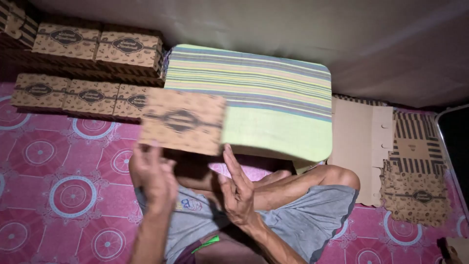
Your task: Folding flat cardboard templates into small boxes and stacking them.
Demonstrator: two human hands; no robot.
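Note:
A brown patterned cardboard box [181,122] with a dark oval label is in the air in front of me, blurred by motion. My left hand [152,176] is just under its lower left edge, fingers spread upward and apparently touching it. My right hand [237,188] is below the box's lower right corner, fingers open and pointing up, touching or just off the edge. Behind the box stands a low table covered with a striped green and yellow cloth [278,98]. My crossed legs in grey shorts [312,215] are under the table.
Rows of finished brown boxes [78,95] are stacked at the far left, with a higher stack [97,44] behind. Flat unfolded box blanks [391,151] lie on the right. The pink patterned mat [58,195] covers the floor. A grey wall rises at the back.

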